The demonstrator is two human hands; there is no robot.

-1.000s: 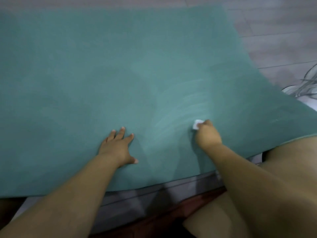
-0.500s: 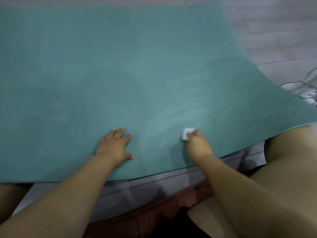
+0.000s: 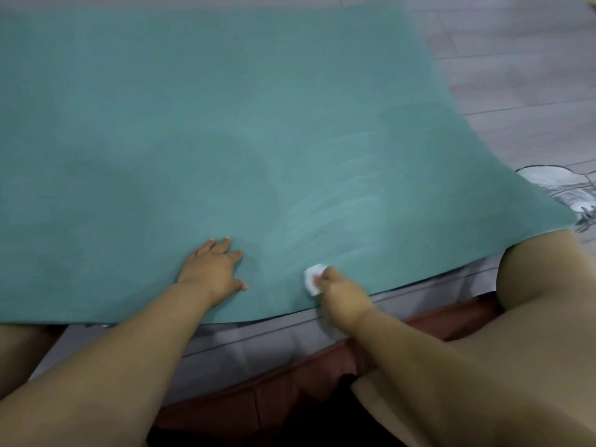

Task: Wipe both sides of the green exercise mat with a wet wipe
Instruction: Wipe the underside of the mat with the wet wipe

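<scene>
The green exercise mat (image 3: pixel 200 130) lies spread out flat on the floor in front of me, and it fills most of what I see. Its long side runs from left to right, and the left part is cut off at the picture's edge, so I cannot see where it ends. The far edge is near the top and looks fuzzy. The near edge curves just past my hands, and the right corner reaches my right knee (image 3: pixel 541 272). The mat looks soft and dull, like foam, with no bumps I can make out. Pale, shiny streaks (image 3: pixel 342 201) cross it in stripes just above my right hand. My left hand (image 3: pixel 211 269) rests flat on the mat near its near edge, with my fingers straight and spread a little apart and my thumb out to the side. My right hand (image 3: pixel 342 290) is on the mat close to the near edge, and my fingers are curled tight around a small white wet wipe (image 3: pixel 312 277), which is bunched up and pokes out to the left of my fingers. The wipe touches the mat. The floor (image 3: pixel 522 79) to the right is grey boards with thin lines. A white and grey thing (image 3: pixel 558 188) sits by the right corner, partly hidden by the mat, and I cannot tell what it is.
</scene>
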